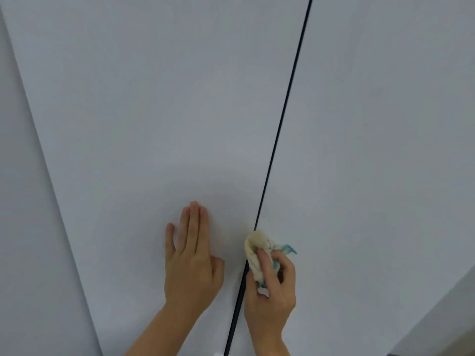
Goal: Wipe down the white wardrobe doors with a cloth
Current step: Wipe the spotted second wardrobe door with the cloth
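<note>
Two white wardrobe doors fill the view, the left door [154, 111] and the right door [385, 124], split by a thin dark gap [280, 124]. My left hand [191, 260] lies flat on the left door, fingers straight and pointing up. My right hand [272, 291] grips a bunched cream cloth with teal markings [257, 249]. The cloth is pressed against the doors right at the gap, just to the right of my left hand.
A further white panel [25, 227] runs down the far left, past the left door's edge. At the lower right corner the right door ends at a grey surface [452, 317].
</note>
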A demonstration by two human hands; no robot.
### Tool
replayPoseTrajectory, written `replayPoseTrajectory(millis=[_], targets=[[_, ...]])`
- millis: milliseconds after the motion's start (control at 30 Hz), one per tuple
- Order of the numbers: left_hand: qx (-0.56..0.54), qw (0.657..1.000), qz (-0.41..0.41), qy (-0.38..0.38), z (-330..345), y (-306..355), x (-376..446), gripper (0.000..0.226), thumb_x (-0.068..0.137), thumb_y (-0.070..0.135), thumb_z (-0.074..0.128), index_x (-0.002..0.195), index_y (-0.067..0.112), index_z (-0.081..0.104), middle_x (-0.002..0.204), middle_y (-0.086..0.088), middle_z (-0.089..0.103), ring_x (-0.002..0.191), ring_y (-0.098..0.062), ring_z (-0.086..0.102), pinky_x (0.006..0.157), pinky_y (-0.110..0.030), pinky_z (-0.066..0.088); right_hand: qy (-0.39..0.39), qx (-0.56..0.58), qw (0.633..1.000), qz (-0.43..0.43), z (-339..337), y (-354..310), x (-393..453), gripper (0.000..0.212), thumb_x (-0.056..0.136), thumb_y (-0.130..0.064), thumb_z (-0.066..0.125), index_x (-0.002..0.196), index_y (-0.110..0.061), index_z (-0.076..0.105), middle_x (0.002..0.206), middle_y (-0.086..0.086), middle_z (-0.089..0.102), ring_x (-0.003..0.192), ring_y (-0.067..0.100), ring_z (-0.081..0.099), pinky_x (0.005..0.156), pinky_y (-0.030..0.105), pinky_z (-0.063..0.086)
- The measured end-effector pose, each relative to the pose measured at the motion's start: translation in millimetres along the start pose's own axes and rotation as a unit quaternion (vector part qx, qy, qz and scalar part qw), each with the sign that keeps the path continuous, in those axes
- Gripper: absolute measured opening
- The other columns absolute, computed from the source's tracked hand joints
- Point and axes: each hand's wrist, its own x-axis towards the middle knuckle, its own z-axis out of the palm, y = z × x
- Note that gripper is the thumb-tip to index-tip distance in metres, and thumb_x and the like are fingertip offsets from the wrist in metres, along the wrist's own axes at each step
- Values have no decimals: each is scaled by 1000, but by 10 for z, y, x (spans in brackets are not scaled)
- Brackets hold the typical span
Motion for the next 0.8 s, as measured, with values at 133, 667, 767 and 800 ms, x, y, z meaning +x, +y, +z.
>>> replayPoseTrajectory(millis=[133,667,767,800], targets=[[-6,1000,-2,-28,-75,38,14,104,69,15,59,161,0,13,171,-13,5,159,-28,6,122,-61,22,19,3,997,76,10,-164,-53,43,82,-4,76,125,-12,70,114,9,63,106,17,63,92,16,51],[-15,999,5,-45,-77,22,-8,108,71,20,61,161,0,4,170,-16,1,159,-29,-2,123,-64,16,-71,-61,972,215,105,148,-1233,66,70,7,87,124,-28,71,113,-2,59,93,16,65,81,11,49],[-17,997,16,-72,-134,-27,-17,106,74,22,58,162,3,3,171,-13,-1,159,-26,-3,124,-61,16,-184,45,869,456,-68,611,-2039,113,52,-31,94,131,-78,28,116,-35,41,80,-10,46,75,-7,33],[-21,996,20,-81,-164,-41,-27,105,74,22,57,162,3,3,171,-12,-2,159,-25,-3,125,-60,16,-177,-11,902,394,-130,755,-2225,134,31,-51,91,137,-77,14,109,-46,28,67,-13,34,65,-11,24]])
